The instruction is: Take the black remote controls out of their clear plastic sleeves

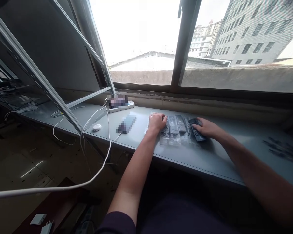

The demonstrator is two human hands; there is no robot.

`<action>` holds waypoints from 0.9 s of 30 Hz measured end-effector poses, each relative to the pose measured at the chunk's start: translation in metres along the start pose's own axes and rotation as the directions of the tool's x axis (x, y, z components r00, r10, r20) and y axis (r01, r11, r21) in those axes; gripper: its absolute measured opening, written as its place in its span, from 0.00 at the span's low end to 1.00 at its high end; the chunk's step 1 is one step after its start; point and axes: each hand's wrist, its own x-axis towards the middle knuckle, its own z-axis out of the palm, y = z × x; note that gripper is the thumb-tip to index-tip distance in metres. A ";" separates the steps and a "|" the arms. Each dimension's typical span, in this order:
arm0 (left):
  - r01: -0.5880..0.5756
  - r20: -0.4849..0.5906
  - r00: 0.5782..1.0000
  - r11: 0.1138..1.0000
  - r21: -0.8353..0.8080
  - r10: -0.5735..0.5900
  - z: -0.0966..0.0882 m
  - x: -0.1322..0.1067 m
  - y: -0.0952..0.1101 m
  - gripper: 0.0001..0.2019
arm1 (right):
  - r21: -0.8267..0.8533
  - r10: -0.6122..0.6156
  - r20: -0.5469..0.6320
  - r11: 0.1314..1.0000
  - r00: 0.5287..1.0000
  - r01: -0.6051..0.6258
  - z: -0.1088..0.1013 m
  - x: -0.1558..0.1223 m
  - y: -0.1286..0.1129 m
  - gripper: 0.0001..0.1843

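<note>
Both my arms reach forward onto a grey window ledge [217, 156]. My left hand [157, 122] is curled, its fingers pressed on the edge of a clear plastic bag [174, 132] that holds dark remote controls. My right hand [208, 128] rests closed over a bare black remote control [196, 130] lying just right of the bags. Several bagged remotes lie side by side between the two hands.
A phone [127, 123] on a white cable lies left of my left hand. Farther left sit a white round puck [97, 127] and a power strip [120, 106]. Metal rack struts [39, 78] slant across the left. Dark items [283, 148] lie at the far right.
</note>
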 end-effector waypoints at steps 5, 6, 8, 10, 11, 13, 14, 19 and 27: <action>0.001 0.014 1.000 1.000 0.014 -0.001 0.000 -0.002 0.004 0.16 | -0.045 0.000 -0.027 0.999 1.000 -0.001 0.002 0.000 0.004 0.40; -0.001 0.017 1.000 1.000 0.019 0.001 0.000 -0.001 0.004 0.16 | -0.053 0.005 -0.033 0.999 0.999 -0.007 0.002 -0.001 0.004 0.40; 0.002 0.019 1.000 1.000 0.023 -0.003 -0.001 0.000 0.003 0.15 | -0.072 0.022 -0.040 0.997 0.999 -0.025 0.003 -0.003 0.003 0.42; 0.015 -0.001 1.000 1.000 0.018 -0.015 -0.002 0.002 0.001 0.15 | -0.089 0.036 -0.043 0.995 0.998 -0.040 0.004 -0.004 0.002 0.42; 0.021 -0.018 1.000 1.000 0.013 -0.021 -0.004 0.003 -0.001 0.15 | -0.099 0.031 -0.048 0.994 0.998 -0.035 0.005 -0.005 0.002 0.42; 0.022 -0.048 0.999 1.000 0.006 -0.022 -0.006 0.004 -0.004 0.14 | -0.119 -0.005 -0.075 0.993 0.997 -0.004 0.007 -0.007 0.002 0.40; 0.017 -0.055 0.998 1.000 0.004 -0.016 -0.007 0.004 -0.006 0.14 | -0.125 -0.027 -0.094 0.992 0.995 0.015 0.007 -0.008 0.002 0.40; -0.006 -0.048 0.999 1.000 -0.015 0.005 -0.007 -0.001 -0.008 0.13 | -0.071 -0.083 -0.130 0.995 0.988 0.074 0.002 -0.011 0.001 0.38; -0.060 -0.097 0.994 0.998 -0.004 0.059 -0.008 -0.014 0.000 0.14 | 0.099 -0.297 -0.101 0.947 0.949 0.307 0.001 -0.019 -0.007 0.22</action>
